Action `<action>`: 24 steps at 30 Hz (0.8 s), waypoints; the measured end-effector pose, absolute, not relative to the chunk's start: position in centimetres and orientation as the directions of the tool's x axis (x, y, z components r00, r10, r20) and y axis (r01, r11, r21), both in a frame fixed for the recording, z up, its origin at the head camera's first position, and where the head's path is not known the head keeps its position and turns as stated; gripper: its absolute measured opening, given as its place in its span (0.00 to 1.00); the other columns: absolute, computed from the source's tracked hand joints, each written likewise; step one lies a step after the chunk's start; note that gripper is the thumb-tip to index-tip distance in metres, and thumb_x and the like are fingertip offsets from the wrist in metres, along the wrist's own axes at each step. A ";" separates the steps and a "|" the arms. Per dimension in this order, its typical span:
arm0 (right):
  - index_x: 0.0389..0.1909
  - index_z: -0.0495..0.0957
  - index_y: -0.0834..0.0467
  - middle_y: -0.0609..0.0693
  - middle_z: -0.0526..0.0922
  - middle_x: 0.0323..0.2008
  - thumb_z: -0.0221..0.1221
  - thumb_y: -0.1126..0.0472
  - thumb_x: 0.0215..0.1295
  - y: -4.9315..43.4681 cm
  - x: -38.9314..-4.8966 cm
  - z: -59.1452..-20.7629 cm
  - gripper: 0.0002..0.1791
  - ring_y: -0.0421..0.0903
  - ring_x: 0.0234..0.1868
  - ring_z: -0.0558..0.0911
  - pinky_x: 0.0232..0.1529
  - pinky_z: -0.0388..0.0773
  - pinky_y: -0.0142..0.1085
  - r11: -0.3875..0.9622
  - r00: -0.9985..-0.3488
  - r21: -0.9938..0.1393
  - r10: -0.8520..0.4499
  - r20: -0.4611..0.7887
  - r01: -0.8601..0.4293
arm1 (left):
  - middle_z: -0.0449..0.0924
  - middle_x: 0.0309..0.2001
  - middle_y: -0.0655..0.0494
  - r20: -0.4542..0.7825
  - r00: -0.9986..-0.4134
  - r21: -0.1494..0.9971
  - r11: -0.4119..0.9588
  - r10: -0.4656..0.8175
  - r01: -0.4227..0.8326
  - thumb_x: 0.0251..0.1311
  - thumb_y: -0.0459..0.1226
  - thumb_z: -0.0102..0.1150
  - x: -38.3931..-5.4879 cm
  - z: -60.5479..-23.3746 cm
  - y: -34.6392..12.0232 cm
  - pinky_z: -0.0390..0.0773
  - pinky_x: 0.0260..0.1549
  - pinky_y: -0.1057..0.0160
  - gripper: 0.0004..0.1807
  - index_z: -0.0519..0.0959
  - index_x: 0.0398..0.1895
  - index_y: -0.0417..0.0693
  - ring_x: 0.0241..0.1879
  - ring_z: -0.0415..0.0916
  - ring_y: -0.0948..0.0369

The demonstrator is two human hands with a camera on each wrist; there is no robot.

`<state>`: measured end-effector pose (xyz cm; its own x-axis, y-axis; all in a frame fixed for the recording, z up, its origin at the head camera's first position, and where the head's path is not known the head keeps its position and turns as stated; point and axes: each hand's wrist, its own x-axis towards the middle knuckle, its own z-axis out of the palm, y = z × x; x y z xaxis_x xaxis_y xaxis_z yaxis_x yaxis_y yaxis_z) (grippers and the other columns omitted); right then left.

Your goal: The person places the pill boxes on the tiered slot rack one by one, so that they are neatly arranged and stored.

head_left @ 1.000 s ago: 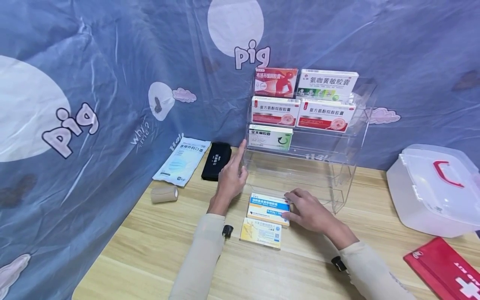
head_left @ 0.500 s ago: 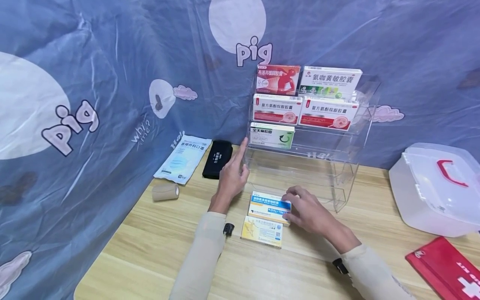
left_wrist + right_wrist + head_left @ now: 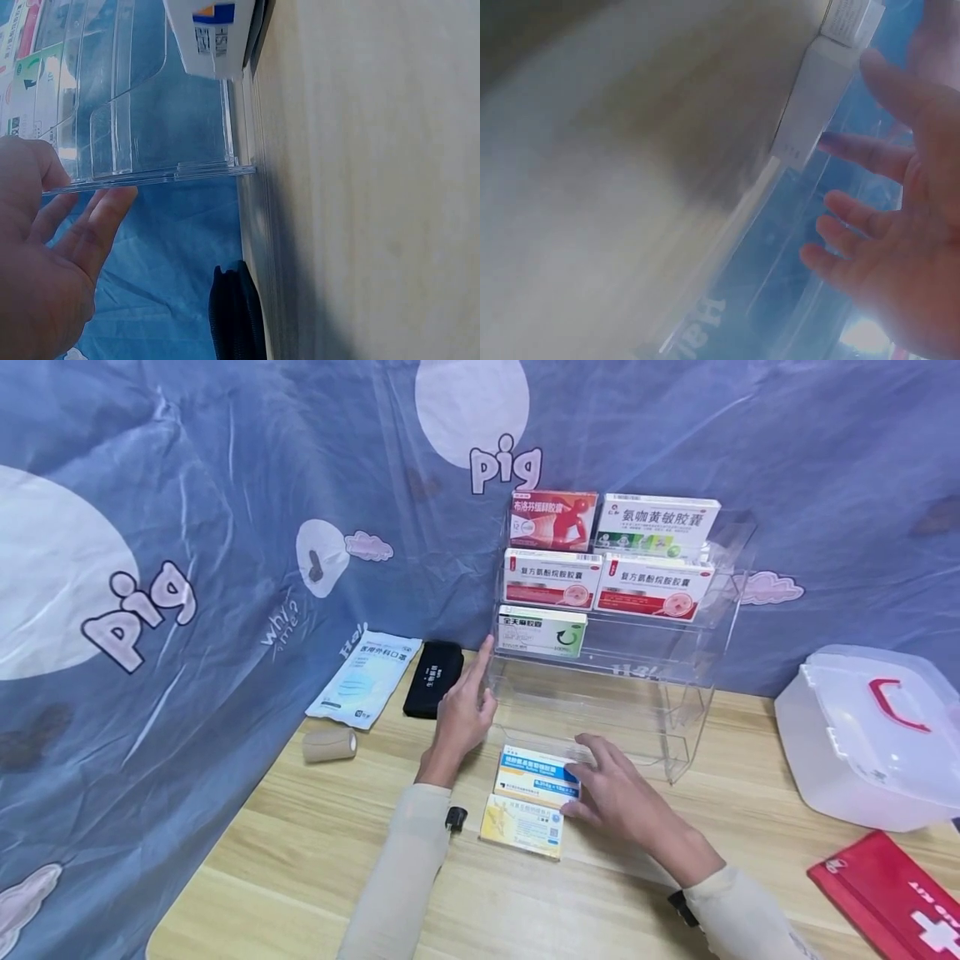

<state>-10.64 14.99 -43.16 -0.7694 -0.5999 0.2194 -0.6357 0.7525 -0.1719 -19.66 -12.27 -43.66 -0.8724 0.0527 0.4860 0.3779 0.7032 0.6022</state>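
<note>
My left hand [image 3: 463, 714] holds the left side panel of a clear acrylic display rack [image 3: 600, 706]; in the left wrist view the thumb is inside the panel and the fingers outside. My right hand [image 3: 626, 797] is at the right end of a blue, white and orange medicine box [image 3: 528, 774], index fingertip and thumb at its corners. In the right wrist view the other fingers [image 3: 851, 214] are spread away from the box. A yellow and white medicine box [image 3: 521, 827] lies against its near side. Several medicine boxes [image 3: 551, 579] fill the rack's upper tiers.
Left of the rack lie a black pouch [image 3: 432, 681], a face-mask packet [image 3: 366, 681] and a tan bandage roll [image 3: 330, 746]. On the right are a white lidded case [image 3: 862, 743] and a red first-aid pouch [image 3: 888, 893]. A blue printed cloth [image 3: 262, 485] hangs behind.
My right hand's fingers have shifted slightly at the right end of the blue and white box, uncovering more of its print. The left hand stays on the rack.
</note>
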 end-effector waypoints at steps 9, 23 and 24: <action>0.64 0.81 0.60 0.63 0.80 0.58 0.73 0.46 0.64 15.0 -9.3 -43.0 0.33 0.59 0.53 0.83 0.53 0.86 0.55 0.788 -0.821 -0.234 -0.558 0.117 -0.569 | 0.67 0.82 0.47 0.491 -0.869 0.606 0.696 0.054 0.385 0.70 0.27 0.56 -19.5 -43.6 -12.2 0.73 0.22 0.60 0.48 0.51 0.89 0.66 0.20 0.68 0.57; 0.73 0.73 0.64 0.66 0.78 0.67 0.72 0.36 0.63 15.6 -10.2 -43.9 0.47 0.68 0.67 0.80 0.66 0.78 0.63 0.807 -0.891 -0.465 -0.447 -0.076 -0.365 | 0.71 0.80 0.47 0.512 -0.857 0.594 0.700 0.053 0.397 0.68 0.27 0.57 -19.5 -43.8 -12.3 0.79 0.27 0.53 0.49 0.53 0.89 0.65 0.27 0.75 0.51; 0.71 0.74 0.63 0.65 0.80 0.66 0.73 0.37 0.62 15.7 -10.2 -43.9 0.46 0.67 0.66 0.80 0.66 0.79 0.63 0.803 -0.894 -0.475 -0.443 -0.070 -0.360 | 0.71 0.80 0.47 0.512 -0.857 0.594 0.699 0.053 0.398 0.68 0.27 0.57 -19.5 -43.8 -12.3 0.79 0.26 0.53 0.49 0.53 0.89 0.65 0.26 0.74 0.51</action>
